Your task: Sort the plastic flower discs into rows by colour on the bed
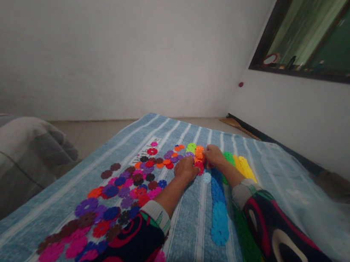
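Observation:
Flower-shaped plastic discs lie on a striped cloth, sorted by colour on the right and mixed on the left. My left hand [186, 169] has curled fingers beside the red discs [200, 168], at the edge of the mixed discs [143, 178]. On the far side, my right hand [214, 157] is closed, its fingertips against the orange discs [200, 151]. What either hand pinches is too small to make out. A pale blue disc [207, 178] lies just below my right hand. Lime discs [191, 148] sit left of the orange ones.
Overlapping rows of blue discs [221, 223], green discs [250, 257] and yellow discs [244, 167] run along the right. The blue striped cloth [65, 202] covers the surface. Clear plastic [301, 199] lies at right. A covered bulky thing [6, 160] stands at left.

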`<state>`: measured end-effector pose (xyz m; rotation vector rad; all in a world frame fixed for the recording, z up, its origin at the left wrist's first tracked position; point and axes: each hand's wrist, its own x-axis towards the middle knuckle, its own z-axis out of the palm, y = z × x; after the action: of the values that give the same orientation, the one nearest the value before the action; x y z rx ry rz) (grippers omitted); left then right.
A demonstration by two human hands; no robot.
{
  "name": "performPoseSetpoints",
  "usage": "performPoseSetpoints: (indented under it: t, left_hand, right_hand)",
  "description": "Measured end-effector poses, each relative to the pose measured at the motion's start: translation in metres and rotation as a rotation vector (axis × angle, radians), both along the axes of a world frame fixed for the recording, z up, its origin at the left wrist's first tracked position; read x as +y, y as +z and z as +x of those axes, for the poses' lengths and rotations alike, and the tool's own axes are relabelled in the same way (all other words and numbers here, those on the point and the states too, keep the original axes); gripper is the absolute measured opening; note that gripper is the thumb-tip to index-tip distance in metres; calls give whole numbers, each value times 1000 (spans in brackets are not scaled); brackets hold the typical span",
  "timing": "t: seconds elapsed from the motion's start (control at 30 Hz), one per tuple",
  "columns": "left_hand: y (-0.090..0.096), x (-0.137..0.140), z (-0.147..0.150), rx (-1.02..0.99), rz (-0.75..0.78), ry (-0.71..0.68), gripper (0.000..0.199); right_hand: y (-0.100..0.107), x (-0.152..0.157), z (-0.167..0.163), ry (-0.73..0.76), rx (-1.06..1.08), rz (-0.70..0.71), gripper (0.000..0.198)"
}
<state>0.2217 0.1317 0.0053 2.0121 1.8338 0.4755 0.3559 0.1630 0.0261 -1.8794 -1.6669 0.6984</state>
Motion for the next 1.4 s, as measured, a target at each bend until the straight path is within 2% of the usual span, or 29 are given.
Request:
performPoseSetpoints:
  t: [0.67,1.1,1.4]
  left_hand:
    - [-1,2,-3,-80,18,-37,21]
    - [-1,1,-3,-110,39,-52,20]
    - [-4,2,-3,-102,63,-61,27]
  right_hand:
    - [-6,-2,2,59,74,12,15]
    - [10,-1,14,220,-217,44,18]
    - [10,-5,13,229,-368,116,22]
